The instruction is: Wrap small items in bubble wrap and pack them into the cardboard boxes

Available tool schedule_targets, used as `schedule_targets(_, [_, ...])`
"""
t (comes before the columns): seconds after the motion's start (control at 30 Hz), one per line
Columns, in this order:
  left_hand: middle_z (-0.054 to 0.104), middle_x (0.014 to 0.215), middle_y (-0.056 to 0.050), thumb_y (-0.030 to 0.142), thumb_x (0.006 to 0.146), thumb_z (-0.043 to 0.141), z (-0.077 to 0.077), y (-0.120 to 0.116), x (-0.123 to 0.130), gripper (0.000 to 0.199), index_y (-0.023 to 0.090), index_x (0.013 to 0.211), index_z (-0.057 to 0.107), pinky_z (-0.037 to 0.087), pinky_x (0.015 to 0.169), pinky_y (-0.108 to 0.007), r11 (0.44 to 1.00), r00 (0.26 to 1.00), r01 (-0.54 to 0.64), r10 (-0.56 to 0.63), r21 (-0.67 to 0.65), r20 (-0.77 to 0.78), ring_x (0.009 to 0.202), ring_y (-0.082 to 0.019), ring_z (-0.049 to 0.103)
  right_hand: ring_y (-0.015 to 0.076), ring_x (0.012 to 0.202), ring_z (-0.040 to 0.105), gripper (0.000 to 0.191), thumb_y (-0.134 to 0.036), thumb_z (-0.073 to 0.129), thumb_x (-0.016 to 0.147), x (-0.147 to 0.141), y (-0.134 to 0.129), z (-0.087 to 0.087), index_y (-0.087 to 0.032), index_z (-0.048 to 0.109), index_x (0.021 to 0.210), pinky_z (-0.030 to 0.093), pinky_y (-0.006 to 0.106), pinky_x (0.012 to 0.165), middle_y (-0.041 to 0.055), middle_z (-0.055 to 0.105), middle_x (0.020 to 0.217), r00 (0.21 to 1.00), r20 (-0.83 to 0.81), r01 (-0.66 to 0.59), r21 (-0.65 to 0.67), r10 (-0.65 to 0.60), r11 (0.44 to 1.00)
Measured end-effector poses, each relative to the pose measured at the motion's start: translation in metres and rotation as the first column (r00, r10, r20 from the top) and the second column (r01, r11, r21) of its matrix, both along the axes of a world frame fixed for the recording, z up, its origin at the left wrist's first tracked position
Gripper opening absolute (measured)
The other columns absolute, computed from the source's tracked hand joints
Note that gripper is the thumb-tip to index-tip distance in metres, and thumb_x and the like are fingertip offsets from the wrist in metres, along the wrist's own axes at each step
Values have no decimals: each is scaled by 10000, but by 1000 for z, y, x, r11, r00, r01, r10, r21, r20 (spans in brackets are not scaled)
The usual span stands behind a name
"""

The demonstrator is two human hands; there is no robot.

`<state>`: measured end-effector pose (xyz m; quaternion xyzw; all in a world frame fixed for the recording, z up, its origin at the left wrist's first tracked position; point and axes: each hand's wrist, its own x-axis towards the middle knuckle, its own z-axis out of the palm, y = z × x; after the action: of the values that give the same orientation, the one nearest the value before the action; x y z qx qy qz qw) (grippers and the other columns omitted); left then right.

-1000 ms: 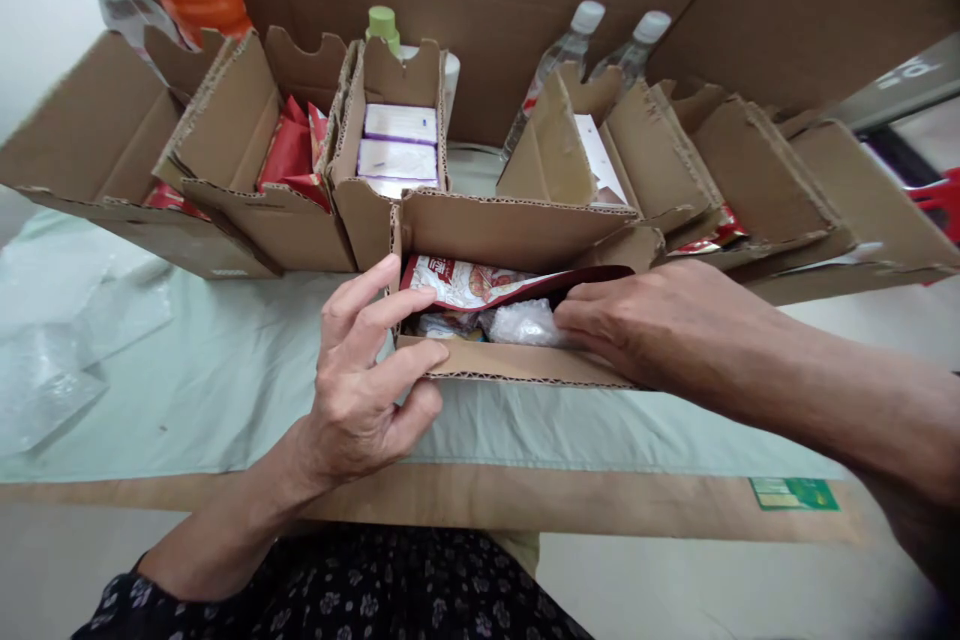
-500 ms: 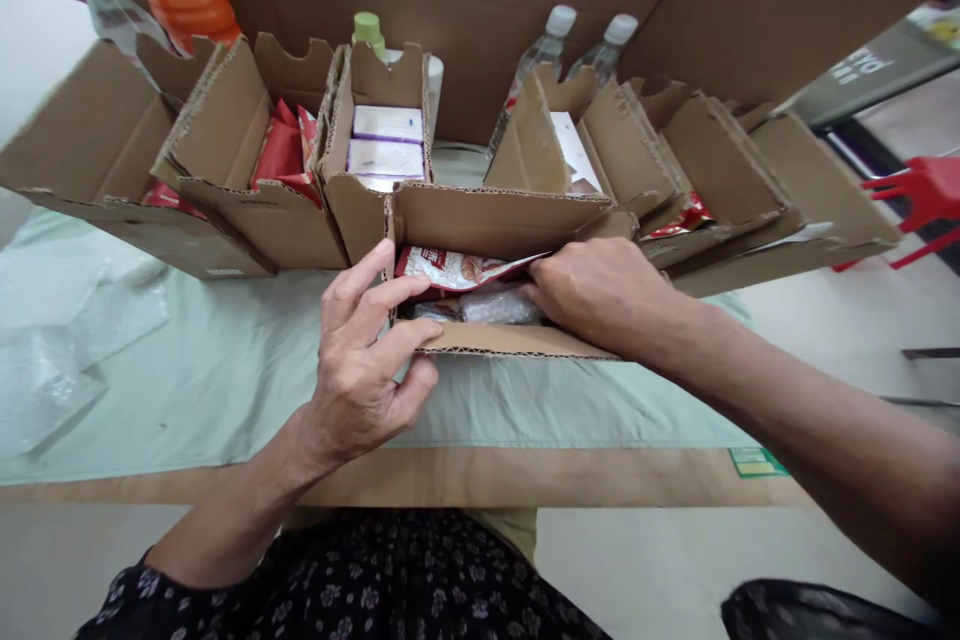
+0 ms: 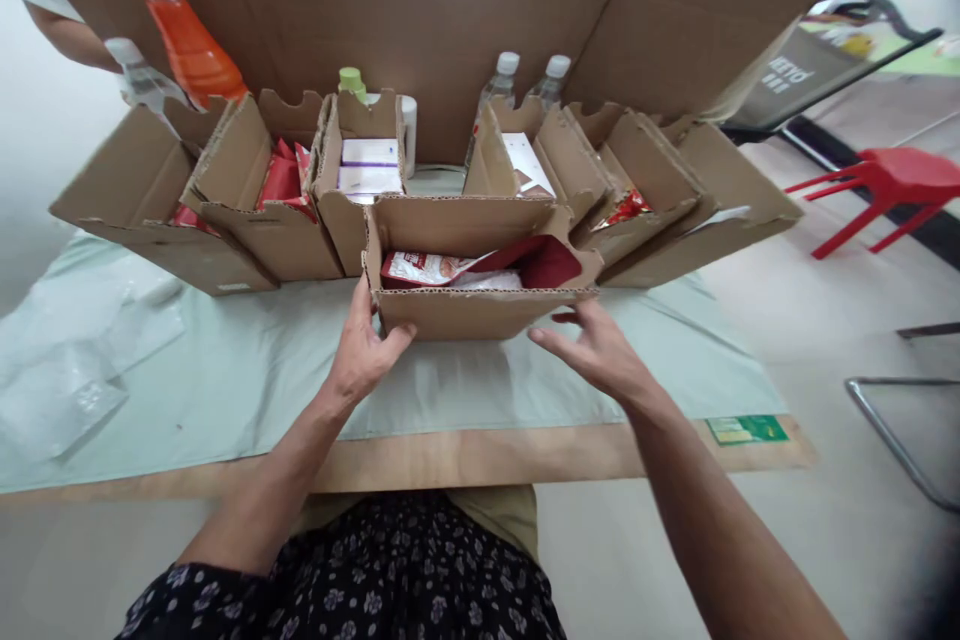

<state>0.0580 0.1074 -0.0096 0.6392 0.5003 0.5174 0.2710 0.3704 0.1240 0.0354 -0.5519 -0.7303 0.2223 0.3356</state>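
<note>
An open cardboard box (image 3: 465, 315) sits upright at the middle of the table, in front of a row of similar boxes. Inside it lie a red and white packet (image 3: 424, 267) and some clear plastic wrap (image 3: 491, 280). My left hand (image 3: 365, 345) rests against the box's left end, with the thumb on its front and the other fingers partly hidden along the side. At the front right corner is my right hand (image 3: 589, 345), its thumb and fingers apart, the fingertips beside or just under the box. Nothing shows within its fingers.
Boxes with red packets (image 3: 283, 182) and white packs (image 3: 369, 168) stand left and right. Behind them are an orange bottle (image 3: 196, 50), clear bottles (image 3: 499, 85) and a large cardboard panel (image 3: 420, 10). Bubble wrap (image 3: 67, 370) lies left; another person's arm (image 3: 71, 35) shows top left.
My right hand has come out of the box and moved to its front right corner. My left hand has shifted down to the left end. The packet's red part now spreads open at right.
</note>
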Motion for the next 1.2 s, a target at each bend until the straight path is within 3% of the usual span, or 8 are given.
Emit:
schedule_targets(0.1, [624, 1438, -170, 316, 869, 684, 2, -4, 14, 774, 191, 1565, 369, 529, 1133, -496, 999, 995, 10, -6, -35, 103, 1340, -314, 622, 270, 893, 714, 556, -702, 683, 822, -18, -2, -20, -186, 687, 1030, 597, 428, 785, 108, 771, 1000, 994, -110, 9, -28, -12, 1000])
schedule_targets(0.23, [628, 1440, -181, 377, 905, 694, 7, -52, 18, 758, 186, 1569, 382, 524, 1144, -519, 998, 998, -4, 9, -69, 67, 1399, -339, 582, 284, 868, 715, 411, -573, 693, 872, -19, -53, -18, -184, 706, 1004, 595, 425, 779, 96, 772, 945, 997, -64, 50, -19, -51, 999])
schedule_targets(0.33, [655, 1409, -174, 416, 928, 702, 3, -103, -2, 683, 194, 1526, 457, 545, 1131, -502, 990, 998, -38, 43, -133, 35, 1388, -332, 596, 306, 929, 722, 344, -475, 698, 898, -27, -97, -12, -201, 703, 1106, 609, 450, 818, 103, 770, 1039, 998, -59, 28, 8, -27, 1000])
schedule_targets(0.43, [742, 1224, -144, 461, 892, 756, 2, -132, -38, 563, 185, 1359, 606, 589, 1066, -469, 967, 982, -167, 181, -190, 54, 1238, -324, 692, 316, 1031, 713, 335, -436, 714, 892, -58, -106, -3, -221, 696, 1149, 605, 471, 908, 117, 747, 1151, 993, -75, -89, 52, 93, 995])
schedule_targets(0.57, [752, 1150, -104, 464, 846, 804, 20, -115, -68, 589, 184, 1326, 608, 574, 1069, -448, 947, 939, -299, 313, -114, 143, 1125, -289, 725, 315, 1091, 691, 399, -466, 718, 882, -96, -74, 14, -248, 674, 1213, 583, 483, 960, 109, 739, 1194, 977, -80, -190, 92, 197, 977])
schedule_targets(0.73, [709, 1270, -147, 481, 874, 746, 36, -86, -34, 652, 163, 1412, 558, 517, 1147, -459, 989, 986, -140, 144, -49, 86, 1263, -308, 666, 283, 879, 706, 334, -488, 698, 884, -74, -78, 24, -206, 694, 1063, 591, 439, 821, 92, 761, 992, 998, -62, 11, 104, -4, 995])
schedule_targets(1.0, [687, 1344, -138, 300, 803, 705, 20, -91, 3, 688, 162, 1454, 530, 523, 1135, -481, 990, 986, 30, -7, -137, 167, 1312, -338, 631, 348, 1015, 722, 396, -515, 694, 888, -44, -141, -19, -184, 690, 1105, 589, 511, 898, 134, 768, 1056, 977, -10, 212, 133, -213, 968])
schedule_targets(1.2, [728, 1221, -109, 269, 668, 714, 11, -41, -16, 556, 157, 1210, 653, 504, 1125, -506, 968, 968, 105, -47, -229, 246, 1229, -355, 655, 322, 1073, 696, 429, -409, 680, 931, -71, -173, -46, -188, 616, 1293, 577, 543, 978, 145, 714, 1162, 969, -68, 248, 250, -239, 936])
